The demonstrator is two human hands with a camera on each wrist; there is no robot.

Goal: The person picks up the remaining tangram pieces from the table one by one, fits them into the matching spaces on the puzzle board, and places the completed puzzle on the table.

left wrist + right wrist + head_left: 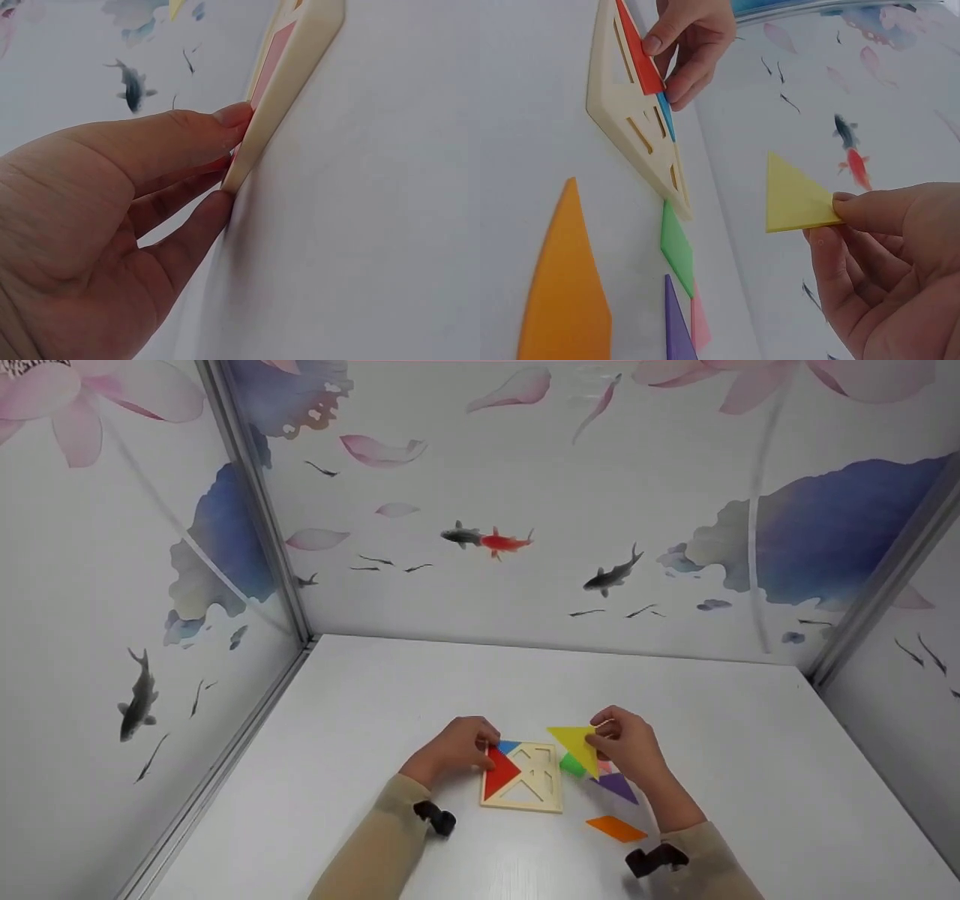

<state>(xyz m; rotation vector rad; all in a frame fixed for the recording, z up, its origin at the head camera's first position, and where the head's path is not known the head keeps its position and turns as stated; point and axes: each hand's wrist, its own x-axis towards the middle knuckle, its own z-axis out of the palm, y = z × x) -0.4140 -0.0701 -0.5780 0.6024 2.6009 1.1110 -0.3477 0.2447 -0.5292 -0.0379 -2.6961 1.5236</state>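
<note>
My right hand (pixel 626 746) pinches a yellow triangle (pixel 574 742) by one corner and holds it above the table, just right of a light wooden tangram tray (pixel 559 795). At the tray's left edge is my left hand (pixel 461 746), gripping the tray. Its thumb lies against a red triangle (pixel 501 772); other fingertips touch near the upper left corner. A blue triangle (pixel 508 746) shows at the tray's top, partly covered by the red one. In the left wrist view, fingertips (pixel 236 116) meet the tray's rim (pixel 277 97).
Right of the tray lie a green piece (pixel 572 765), a purple triangle (pixel 619 787) and a pink piece (pixel 700 319), partly hidden in the head view. Nearer the front is an orange parallelogram (pixel 616 829). Printed walls (pixel 525 607) enclose the white table (pixel 375 682).
</note>
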